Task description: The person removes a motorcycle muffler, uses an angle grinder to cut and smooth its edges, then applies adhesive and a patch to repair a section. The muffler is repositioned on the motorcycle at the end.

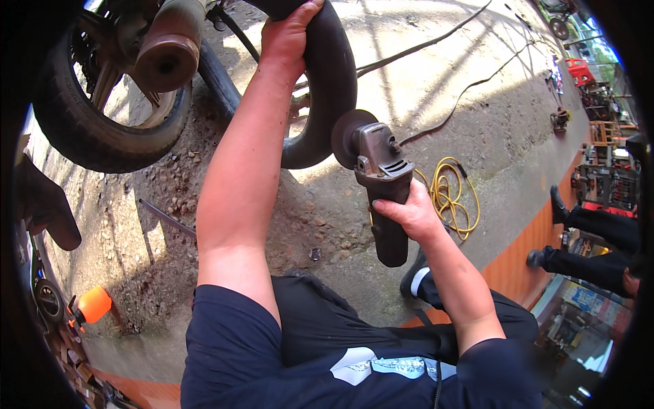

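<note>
My left hand [288, 43] grips a black rubber inner tube [334, 66] near the top of the view. The tube is rounded and looks inflated; part of its loop is cut off by the upper edge. In my right hand [416, 209] is a worn angle grinder [383, 168], held around its dark body with the thumb across it. The grinder's round disc [352, 135] overlaps the tube's lower right edge in the picture. Whether disc and rubber touch, I cannot tell. Spinning of the disc cannot be judged either.
Upper left stands a motorcycle wheel [112, 148] beside an exhaust muffler [168, 61]. A coiled yellow cord [449, 194] and a dark cable [454, 115] lie on rough concrete. An orange spray bottle [93, 305] is lower left. Another person's legs [592, 240] are at right.
</note>
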`<state>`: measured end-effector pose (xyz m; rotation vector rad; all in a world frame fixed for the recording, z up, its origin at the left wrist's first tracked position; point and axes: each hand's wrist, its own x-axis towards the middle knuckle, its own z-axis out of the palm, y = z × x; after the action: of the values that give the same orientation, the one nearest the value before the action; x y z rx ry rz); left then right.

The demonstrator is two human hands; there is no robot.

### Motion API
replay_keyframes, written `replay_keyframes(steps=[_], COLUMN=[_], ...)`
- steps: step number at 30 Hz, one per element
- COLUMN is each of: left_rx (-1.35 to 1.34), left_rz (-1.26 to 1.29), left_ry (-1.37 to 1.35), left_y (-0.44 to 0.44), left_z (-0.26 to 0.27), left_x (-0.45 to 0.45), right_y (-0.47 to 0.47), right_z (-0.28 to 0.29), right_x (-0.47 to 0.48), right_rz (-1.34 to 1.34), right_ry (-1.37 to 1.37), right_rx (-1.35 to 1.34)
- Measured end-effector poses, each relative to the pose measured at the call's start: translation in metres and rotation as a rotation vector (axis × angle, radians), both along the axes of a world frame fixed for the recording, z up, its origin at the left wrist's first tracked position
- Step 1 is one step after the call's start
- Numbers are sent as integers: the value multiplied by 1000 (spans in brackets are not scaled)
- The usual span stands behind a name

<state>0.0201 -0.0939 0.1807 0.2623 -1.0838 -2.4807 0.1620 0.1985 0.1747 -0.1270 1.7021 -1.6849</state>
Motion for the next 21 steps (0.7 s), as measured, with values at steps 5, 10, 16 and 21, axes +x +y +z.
replay_keyframes(steps=[5,10,16,21], left_rx=[-13,6,-32,-48], left_rz=[-22,-55,-17,60], left_ry=[-41,4,-30,12], left_y=[0,-2,0,1], left_z=[2,2,4,1], left_x=[4,4,4,-1], right_y=[-12,-17,10,13], right_z=[12,7,-7,7], right_x=[-13,-23,4,19], right_rz=[-32,-33,2,-90], right_ry=[15,-69,-111,-64], right_rx=[-63,-99,-27,-65])
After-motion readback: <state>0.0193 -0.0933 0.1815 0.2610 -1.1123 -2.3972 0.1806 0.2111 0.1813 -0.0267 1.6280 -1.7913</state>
